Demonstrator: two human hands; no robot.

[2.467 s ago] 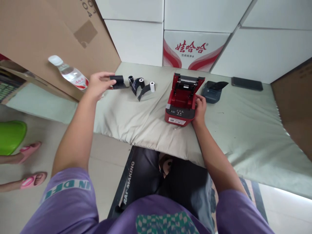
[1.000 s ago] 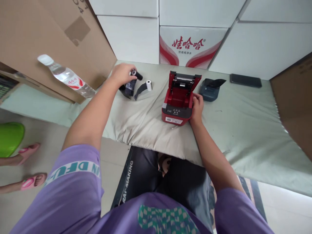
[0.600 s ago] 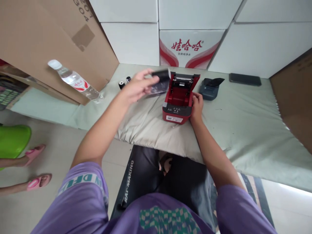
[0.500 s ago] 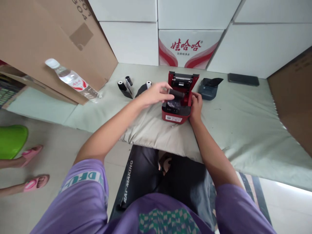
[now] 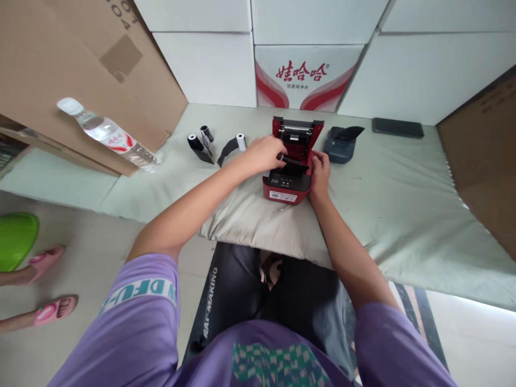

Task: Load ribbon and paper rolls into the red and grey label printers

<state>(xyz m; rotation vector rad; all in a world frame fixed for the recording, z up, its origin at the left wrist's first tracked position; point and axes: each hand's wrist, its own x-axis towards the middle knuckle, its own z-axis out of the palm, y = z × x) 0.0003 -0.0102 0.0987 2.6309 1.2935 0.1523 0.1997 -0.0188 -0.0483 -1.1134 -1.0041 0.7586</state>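
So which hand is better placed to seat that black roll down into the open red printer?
Probably the left. The left hand holds the black roll over the bay of the red printer, whose lid stands open. The right hand rests against the printer's right side, apparently steadying it.

Your printer (image 5: 287,183) sits on the cushion (image 5: 250,220), three rolls (image 5: 213,144) to its left, a second printer (image 5: 341,146) and phone (image 5: 397,128) to its right, stacked boxes (image 5: 306,80) behind.
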